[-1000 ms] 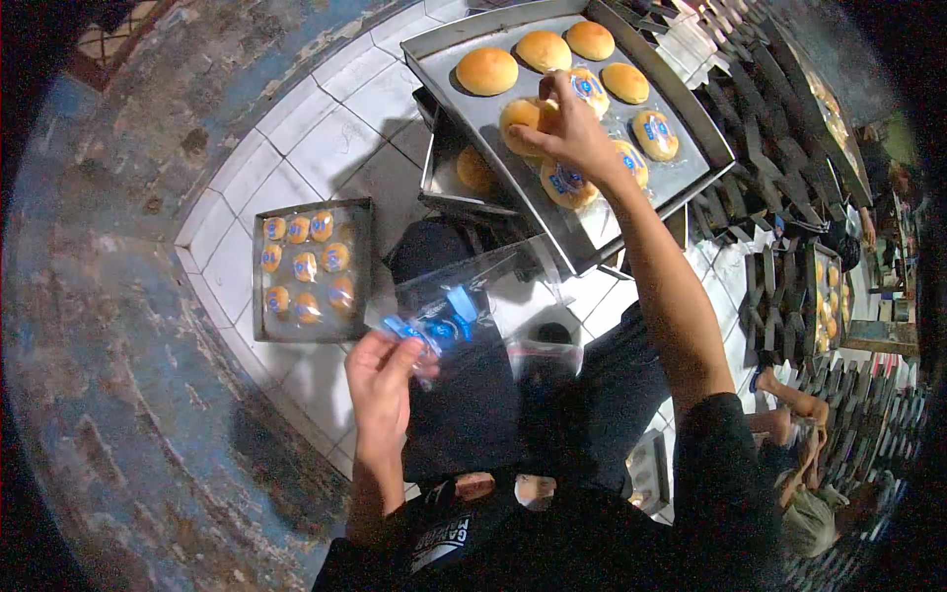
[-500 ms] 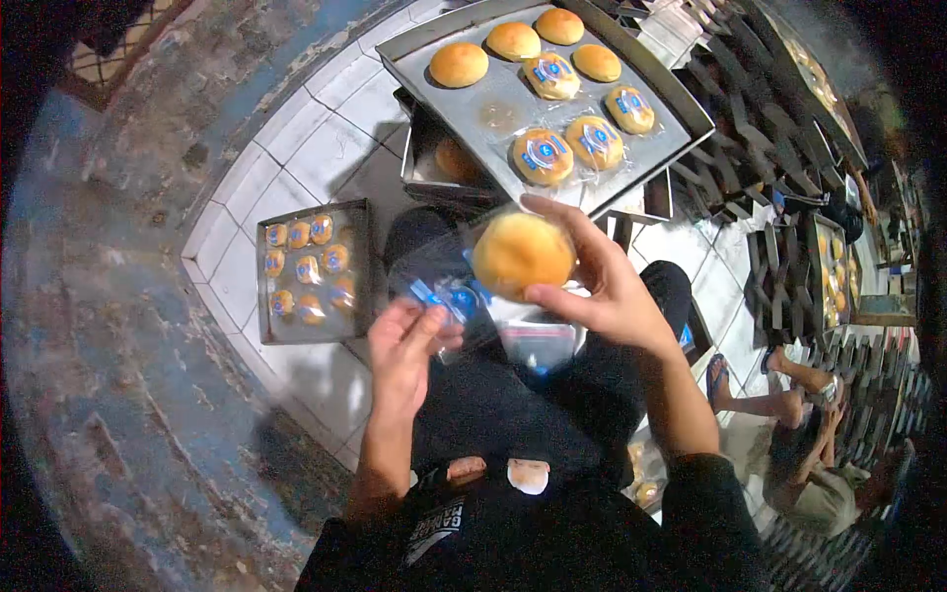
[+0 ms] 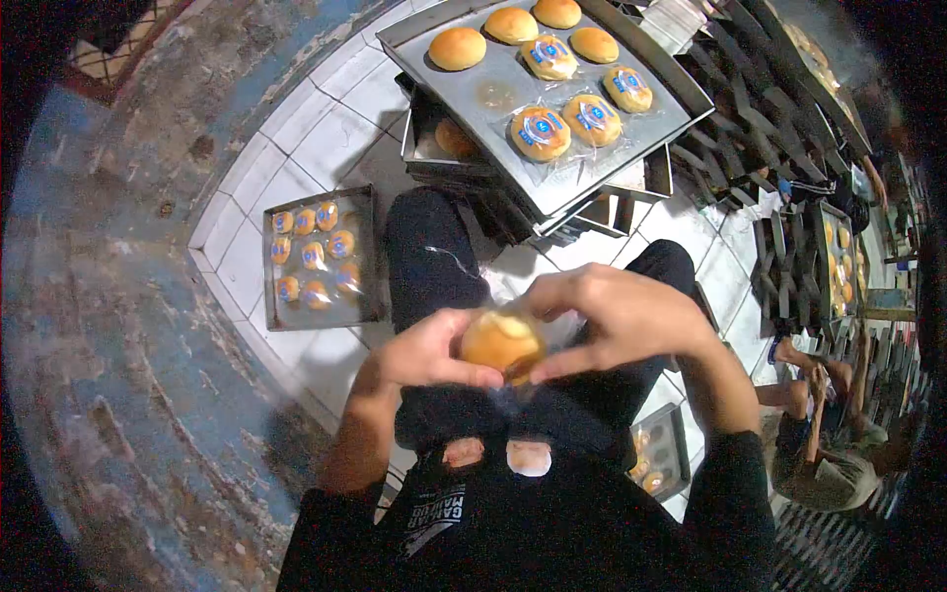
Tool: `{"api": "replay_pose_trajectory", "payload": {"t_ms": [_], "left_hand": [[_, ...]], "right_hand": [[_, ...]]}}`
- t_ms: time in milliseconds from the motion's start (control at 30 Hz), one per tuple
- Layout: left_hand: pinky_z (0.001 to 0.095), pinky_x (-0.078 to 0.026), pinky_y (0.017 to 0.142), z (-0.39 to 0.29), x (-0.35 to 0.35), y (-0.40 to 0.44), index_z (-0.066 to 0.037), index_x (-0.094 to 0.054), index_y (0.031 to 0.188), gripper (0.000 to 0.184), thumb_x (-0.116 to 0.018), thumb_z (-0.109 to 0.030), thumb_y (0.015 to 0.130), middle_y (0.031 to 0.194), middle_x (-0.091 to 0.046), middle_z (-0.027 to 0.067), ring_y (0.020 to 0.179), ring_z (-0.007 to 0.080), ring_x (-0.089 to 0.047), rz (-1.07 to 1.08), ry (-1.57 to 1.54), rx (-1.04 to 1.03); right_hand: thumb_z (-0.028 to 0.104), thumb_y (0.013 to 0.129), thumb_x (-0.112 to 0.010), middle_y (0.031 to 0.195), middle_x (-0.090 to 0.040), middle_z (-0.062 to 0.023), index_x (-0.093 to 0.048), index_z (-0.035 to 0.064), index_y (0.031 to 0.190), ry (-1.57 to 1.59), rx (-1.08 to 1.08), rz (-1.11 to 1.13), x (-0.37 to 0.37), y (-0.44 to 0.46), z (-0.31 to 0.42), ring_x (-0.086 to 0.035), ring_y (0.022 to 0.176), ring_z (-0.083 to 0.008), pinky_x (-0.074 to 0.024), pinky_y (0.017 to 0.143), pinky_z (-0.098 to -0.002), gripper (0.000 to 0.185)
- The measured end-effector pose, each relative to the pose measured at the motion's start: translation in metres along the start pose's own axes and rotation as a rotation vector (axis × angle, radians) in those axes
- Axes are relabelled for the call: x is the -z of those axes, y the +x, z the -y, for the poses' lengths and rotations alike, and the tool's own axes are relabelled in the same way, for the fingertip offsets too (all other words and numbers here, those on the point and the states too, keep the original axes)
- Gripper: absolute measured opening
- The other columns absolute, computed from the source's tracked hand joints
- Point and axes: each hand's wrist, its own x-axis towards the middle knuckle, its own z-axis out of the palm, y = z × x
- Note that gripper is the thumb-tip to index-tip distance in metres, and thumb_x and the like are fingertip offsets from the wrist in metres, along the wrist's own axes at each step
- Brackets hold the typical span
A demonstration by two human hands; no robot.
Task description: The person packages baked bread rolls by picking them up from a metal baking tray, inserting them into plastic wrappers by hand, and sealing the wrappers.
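Observation:
A round golden bun (image 3: pixel 498 342) is between my hands, above my lap, blurred by motion. My left hand (image 3: pixel 430 349) is closed round its left side, thumb along the lower edge. My right hand (image 3: pixel 626 321) is at the bun's right, fingers and thumb curved round a hazy clear plastic bag (image 3: pixel 562 331). The bag seems to be around the bun, but its outline is smeared. Ahead, a metal tray (image 3: pixel 552 197) bears several buns, some bare, others in clear bags with blue print, such as one wrapped bun (image 3: pixel 541 133).
A smaller tray (image 3: pixel 286 318) of wrapped buns lies on white floor tiles (image 3: pixel 340 138) at left. More trays are stacked under the big one. Another tray (image 3: pixel 673 483) sits by my right leg. At far right are dark racks (image 3: pixel 735 118) and a seated person (image 3: pixel 829 474).
The bun has come down and nearer my body. My left hand now grips it, and my right hand has shifted to its right side. The blue-printed bag no longer shows separately.

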Motion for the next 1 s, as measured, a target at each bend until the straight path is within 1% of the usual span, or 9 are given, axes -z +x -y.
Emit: {"api": "replay_pose_trajectory", "payload": {"t_ms": [167,233,300,400,433,533,633,933,1000], "left_hand": [[0.0355,-0.051,0.110,0.021,0.000,0.013,-0.002,-0.047,0.152,0.080,-0.091,-0.007,0.085,0.142,-0.062,0.0083,0.125,0.0165,-0.062,-0.064,-0.021,-0.112],[0.0373,-0.051,0.110,0.026,-0.011,0.025,-0.006,-0.040,0.158,0.090,-0.092,-0.008,0.084,0.147,-0.057,0.0118,0.128,0.0196,-0.061,-0.369,-0.059,-0.311],[0.0442,-0.051,0.113,0.023,-0.020,0.025,-0.013,-0.027,0.166,0.097,-0.087,-0.027,0.091,0.150,-0.058,0.0115,0.138,0.0239,-0.057,-0.589,0.045,-0.278],[0.0614,-0.047,0.113,0.018,-0.014,0.035,-0.021,-0.037,0.163,0.075,-0.040,-0.070,0.107,0.155,-0.055,0.0146,0.139,0.0344,-0.057,-0.406,-0.978,-0.275],[0.0614,-0.047,0.113,0.018,-0.011,0.043,-0.021,-0.037,0.163,0.075,-0.040,-0.070,0.107,0.155,-0.055,0.0146,0.139,0.0344,-0.057,-0.418,-0.979,-0.277],[0.0805,-0.028,0.119,0.010,-0.005,0.049,-0.027,-0.048,0.158,0.060,-0.046,-0.062,0.109,0.159,-0.046,0.0282,0.151,0.0590,-0.033,-0.340,-1.175,-0.529],[0.0841,-0.042,0.106,-0.003,-0.006,0.047,-0.027,-0.044,0.157,0.059,-0.051,-0.059,0.107,0.148,-0.057,0.0216,0.140,0.0542,-0.051,-0.455,-1.082,-0.612],[0.0787,-0.044,0.110,-0.003,0.002,0.050,-0.023,-0.048,0.154,0.057,-0.049,-0.057,0.109,0.151,-0.054,0.0272,0.145,0.0538,-0.046,-0.607,-0.985,-0.704],[0.0780,-0.044,0.111,-0.002,0.008,0.041,-0.022,-0.049,0.153,0.057,-0.050,-0.057,0.109,0.152,-0.053,0.0277,0.145,0.0540,-0.046,-0.606,-0.996,-0.714]], "right_hand": [[0.037,0.089,-0.083,0.094,-0.075,-0.0247,-0.077,0.0032,0.107,0.043,0.036,0.129,0.000,0.006,-0.014,-0.073,0.090,-0.0426,-0.0577,0.082,-0.0477,0.038],[0.031,0.092,-0.078,0.081,-0.072,-0.0215,-0.077,0.0068,0.101,-0.201,0.027,0.049,0.004,0.006,-0.016,-0.074,0.081,-0.0399,-0.0586,0.073,-0.0477,0.026],[0.024,0.092,-0.073,0.072,-0.071,-0.0143,-0.077,0.0110,0.096,-0.651,-0.072,-0.156,-0.004,0.011,-0.005,-0.075,0.071,-0.0341,-0.0591,0.064,-0.0457,0.014],[0.019,0.088,-0.068,0.076,-0.074,-0.0088,-0.077,0.0101,0.095,-0.825,0.056,-0.206,-0.047,0.024,-0.010,-0.078,0.070,-0.0266,-0.0614,0.060,-0.0433,0.015],[0.019,0.087,-0.068,0.077,-0.075,-0.0094,-0.076,0.0075,0.096,-0.792,0.121,-0.225,-0.062,0.028,-0.012,-0.078,0.070,-0.0264,-0.0619,0.061,-0.0435,0.017],[0.019,0.091,-0.070,0.103,-0.077,-0.0138,-0.072,0.0044,0.120,-0.479,0.088,-0.100,-0.069,0.028,0.014,-0.077,0.085,-0.0291,-0.0633,0.072,-0.0402,0.032],[0.018,0.093,-0.068,0.098,-0.074,-0.0136,-0.068,0.0061,0.120,-0.292,0.076,-0.206,-0.075,0.030,0.014,-0.076,0.084,-0.0320,-0.0611,0.068,-0.0439,0.029],[0.013,0.093,-0.069,0.086,-0.068,-0.0087,-0.058,0.0071,0.110,-0.316,0.163,-0.457,-0.104,0.037,0.003,-0.073,0.079,-0.0310,-0.0577,0.066,-0.0445,0.021],[0.012,0.092,-0.075,0.084,-0.071,-0.0090,-0.059,0.0057,0.103,0.323,0.160,-0.111,-0.094,0.032,0.007,-0.073,0.076,-0.0317,-0.0582,0.067,-0.0424,0.020]]}}
